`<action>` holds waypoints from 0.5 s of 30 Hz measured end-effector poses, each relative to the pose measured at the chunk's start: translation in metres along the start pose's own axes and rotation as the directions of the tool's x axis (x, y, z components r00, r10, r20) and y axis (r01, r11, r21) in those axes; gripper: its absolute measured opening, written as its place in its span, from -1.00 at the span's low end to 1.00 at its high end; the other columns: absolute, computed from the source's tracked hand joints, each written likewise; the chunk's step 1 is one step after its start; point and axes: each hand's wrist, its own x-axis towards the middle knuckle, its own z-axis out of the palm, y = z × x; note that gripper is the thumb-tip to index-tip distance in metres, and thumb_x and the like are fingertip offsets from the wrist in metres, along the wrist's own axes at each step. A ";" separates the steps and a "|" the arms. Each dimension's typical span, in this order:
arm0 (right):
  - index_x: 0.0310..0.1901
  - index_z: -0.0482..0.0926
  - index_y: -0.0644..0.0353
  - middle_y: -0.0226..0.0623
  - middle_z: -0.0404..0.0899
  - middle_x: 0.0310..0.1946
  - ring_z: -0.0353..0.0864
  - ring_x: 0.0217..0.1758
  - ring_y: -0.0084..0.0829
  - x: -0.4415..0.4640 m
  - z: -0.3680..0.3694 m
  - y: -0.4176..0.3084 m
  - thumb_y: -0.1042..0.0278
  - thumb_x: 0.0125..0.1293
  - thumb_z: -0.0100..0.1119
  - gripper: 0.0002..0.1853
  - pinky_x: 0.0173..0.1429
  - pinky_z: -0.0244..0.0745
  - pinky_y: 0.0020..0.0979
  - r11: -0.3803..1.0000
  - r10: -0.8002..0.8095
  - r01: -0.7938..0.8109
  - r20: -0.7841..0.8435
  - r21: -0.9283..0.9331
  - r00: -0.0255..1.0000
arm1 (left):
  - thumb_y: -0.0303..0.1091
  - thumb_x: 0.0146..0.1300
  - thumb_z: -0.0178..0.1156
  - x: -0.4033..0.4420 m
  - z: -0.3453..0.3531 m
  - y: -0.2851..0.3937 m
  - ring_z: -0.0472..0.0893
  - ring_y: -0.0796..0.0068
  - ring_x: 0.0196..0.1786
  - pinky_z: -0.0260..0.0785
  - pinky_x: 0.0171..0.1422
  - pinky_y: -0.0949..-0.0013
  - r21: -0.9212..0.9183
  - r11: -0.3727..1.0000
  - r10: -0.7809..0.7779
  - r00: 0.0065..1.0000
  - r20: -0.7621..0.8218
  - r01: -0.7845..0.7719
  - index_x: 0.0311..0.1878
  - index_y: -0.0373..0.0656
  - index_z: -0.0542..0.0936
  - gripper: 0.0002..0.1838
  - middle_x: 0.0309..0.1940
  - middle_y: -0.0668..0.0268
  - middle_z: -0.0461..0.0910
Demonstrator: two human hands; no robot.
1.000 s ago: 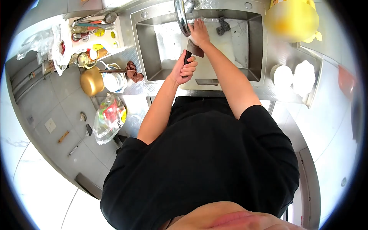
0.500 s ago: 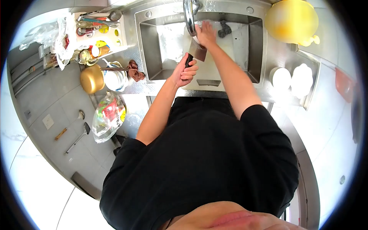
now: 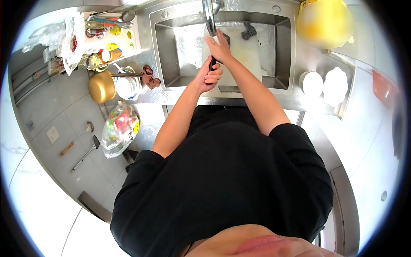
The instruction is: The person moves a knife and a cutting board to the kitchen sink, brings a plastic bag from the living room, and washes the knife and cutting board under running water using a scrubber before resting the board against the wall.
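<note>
Several kitchen utensils (image 3: 114, 21) are bunched at the upper left of the frame, with a gold pot (image 3: 101, 86) below them at left and a clear plastic bag (image 3: 121, 128) of colourful items lower down. Just right of the pot stands a white bowl (image 3: 125, 89), then a bunched brown cloth (image 3: 150, 78). At upper centre, the left hand (image 3: 207, 78) is clamped around the black handle of a knife (image 3: 212, 63), which points up into the steel sink (image 3: 282, 55) under the curved faucet (image 3: 209, 17). The right hand (image 3: 220, 49), fingers extended and thumb spread, lies over the blade, covering most of it; how firmly it presses, I cannot tell. Behind the hands is a pale board (image 3: 250, 60), and a dark scrubber (image 3: 248, 31) sits near its upper right. A blurred yellow object (image 3: 324, 23) fills the upper right, above two white dishes (image 3: 335, 87) on the steel table (image 3: 319, 64).
</note>
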 end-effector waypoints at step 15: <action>0.58 0.07 0.37 0.07 -0.02 0.64 -0.11 0.72 0.03 0.034 -0.026 0.102 -0.27 0.62 -0.38 -0.16 0.74 -0.22 -0.13 0.953 0.260 -0.226 -0.160 0.202 0.952 | 0.24 0.58 -0.08 -0.002 0.026 -0.023 0.00 0.78 -0.78 -0.14 -0.84 0.65 0.320 0.947 0.056 0.993 -0.105 -0.020 -0.38 -0.03 0.32 -0.46 -0.69 0.54 0.10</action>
